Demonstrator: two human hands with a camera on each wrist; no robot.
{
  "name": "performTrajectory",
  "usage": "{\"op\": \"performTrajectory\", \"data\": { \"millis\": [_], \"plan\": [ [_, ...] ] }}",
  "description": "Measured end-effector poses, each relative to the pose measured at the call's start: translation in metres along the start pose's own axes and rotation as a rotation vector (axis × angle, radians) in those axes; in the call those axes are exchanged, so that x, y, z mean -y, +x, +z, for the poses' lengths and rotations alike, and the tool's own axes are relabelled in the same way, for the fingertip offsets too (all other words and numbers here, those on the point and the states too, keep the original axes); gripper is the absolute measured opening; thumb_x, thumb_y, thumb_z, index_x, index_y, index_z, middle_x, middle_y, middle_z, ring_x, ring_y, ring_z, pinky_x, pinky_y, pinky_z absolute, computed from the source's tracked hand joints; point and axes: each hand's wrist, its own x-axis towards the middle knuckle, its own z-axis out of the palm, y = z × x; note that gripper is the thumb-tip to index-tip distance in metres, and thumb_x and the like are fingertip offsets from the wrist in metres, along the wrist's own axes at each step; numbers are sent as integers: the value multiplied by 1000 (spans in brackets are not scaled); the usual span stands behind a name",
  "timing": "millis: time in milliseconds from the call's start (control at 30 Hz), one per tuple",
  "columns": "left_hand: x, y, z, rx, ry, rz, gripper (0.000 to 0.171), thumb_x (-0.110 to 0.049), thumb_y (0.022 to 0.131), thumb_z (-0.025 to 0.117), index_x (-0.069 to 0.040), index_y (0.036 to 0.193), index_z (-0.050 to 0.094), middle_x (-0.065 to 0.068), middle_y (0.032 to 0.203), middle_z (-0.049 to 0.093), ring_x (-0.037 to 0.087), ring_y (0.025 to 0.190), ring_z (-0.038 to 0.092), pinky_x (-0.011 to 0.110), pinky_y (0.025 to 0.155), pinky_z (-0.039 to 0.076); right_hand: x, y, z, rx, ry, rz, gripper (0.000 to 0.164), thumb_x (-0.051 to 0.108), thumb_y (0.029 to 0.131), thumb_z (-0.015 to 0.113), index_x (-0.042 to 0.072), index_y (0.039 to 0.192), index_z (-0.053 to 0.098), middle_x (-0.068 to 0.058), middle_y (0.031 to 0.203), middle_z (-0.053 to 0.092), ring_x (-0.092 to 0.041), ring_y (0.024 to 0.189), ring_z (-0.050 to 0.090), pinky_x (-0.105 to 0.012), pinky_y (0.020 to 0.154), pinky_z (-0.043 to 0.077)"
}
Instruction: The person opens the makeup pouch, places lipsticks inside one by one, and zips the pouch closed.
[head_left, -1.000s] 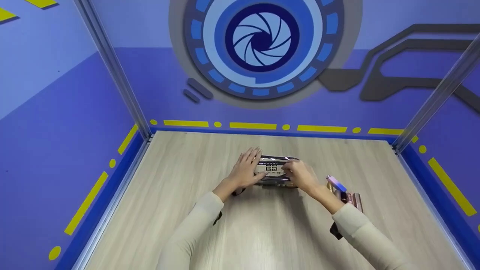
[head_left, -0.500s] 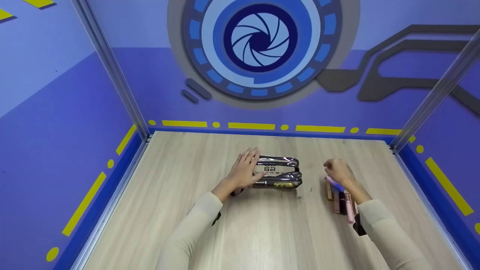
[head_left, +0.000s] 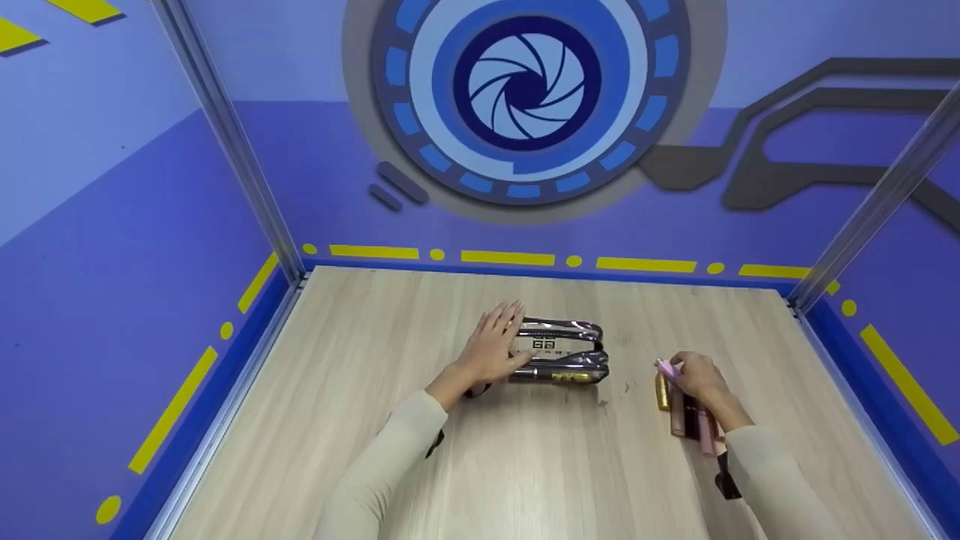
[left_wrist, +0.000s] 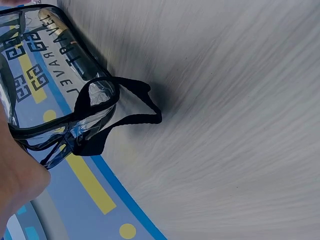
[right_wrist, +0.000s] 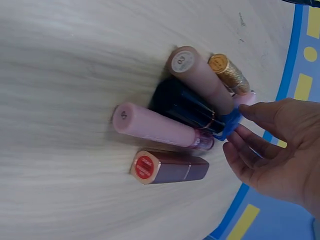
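Observation:
My left hand [head_left: 491, 349] rests with straight fingers on the left end of a clear, black-edged cosmetic pouch [head_left: 559, 346]. In the left wrist view a gold-and-dark tube [left_wrist: 65, 45] shows inside it, and a black strap loop [left_wrist: 142, 119] sticks out from its end. On the right, my right hand [right_wrist: 285, 145] pinches a pink-and-blue tube [right_wrist: 230, 123] between thumb and fingers. That tube lies across the ends of several lip cosmetics: a dusty-pink tube [right_wrist: 200, 77], a black tube [right_wrist: 182, 106], and a light pink tube [right_wrist: 155, 126].
A gold tube [right_wrist: 230, 75] and a mauve lipstick [right_wrist: 172, 167] with a red end label lie at the group's two sides. All rest on a wood-grain table [head_left: 450, 465]. Blue printed walls [head_left: 315, 172] enclose its back and sides.
My right hand has left the pouch, moved right to the lip cosmetics and taken the pink-and-blue tube between its fingers. The left hand has stayed on the pouch.

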Motion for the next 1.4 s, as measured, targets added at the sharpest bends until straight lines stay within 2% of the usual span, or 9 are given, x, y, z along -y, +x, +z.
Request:
{"op": "performTrajectory", "data": {
  "millis": [333,600,733,867,900,967,1167,1300,1400],
  "plan": [
    [0,1,3,-21,7,23,83,-55,104,44,-4,163,17,10,173,15,32,160,11,54,129,14,-2,-2,5,-15,-5,61,34,7,98,62,-19,121,59,-37,107,66,-36,84,68,-52,75,57],
    [-1,1,5,6,13,1,85,-57,103,44,-9,165,11,6,174,10,29,161,7,51,130,11,-6,-3,10,-31,0,48,35,6,97,62,-19,121,60,-36,105,68,-36,84,68,-54,76,57],
    [-1,-1,3,-5,-7,1,84,-54,103,46,-7,165,13,9,173,13,31,161,10,53,130,11,-4,-3,13,-100,-1,-5,34,-4,92,60,-21,122,58,-41,111,65,-46,93,68,-59,83,56],
    [0,-1,1,-25,-14,5,83,-52,103,48,-6,164,16,11,173,16,33,160,12,55,129,14,5,-2,12,-222,20,-54,38,6,97,63,-19,125,58,-40,111,63,-50,96,66,-62,85,54],
    [0,-1,1,-26,-15,7,83,-51,103,49,-5,164,17,12,173,16,33,160,13,56,129,14,9,-2,11,-258,24,-69,40,10,97,65,-18,125,58,-39,111,63,-50,96,65,-63,85,54],
    [0,-1,0,-18,-11,1,83,-51,103,49,-6,164,15,11,173,15,33,160,12,55,129,14,19,0,8,-320,27,-107,38,7,95,65,-15,126,59,-38,110,62,-51,96,64,-65,83,53],
    [2,0,1,-4,9,-10,84,-54,103,46,-8,165,13,9,173,15,31,160,12,53,130,13,67,3,-1,-422,30,-268,44,-21,83,56,-9,125,63,-35,116,64,-53,108,62,-66,92,51],
    [3,0,2,-17,9,0,85,-55,102,46,-7,165,15,10,173,16,33,160,14,54,130,14,102,2,2,-495,26,-383,45,-21,81,56,-4,121,66,-28,109,68,-50,103,64,-65,89,51],
    [1,0,2,-18,-8,3,84,-54,102,47,-6,164,16,11,173,17,33,160,14,54,130,13,123,0,9,-542,23,-510,45,-23,78,58,-3,117,68,-25,103,69,-48,96,65,-63,85,53]
  ]
}}
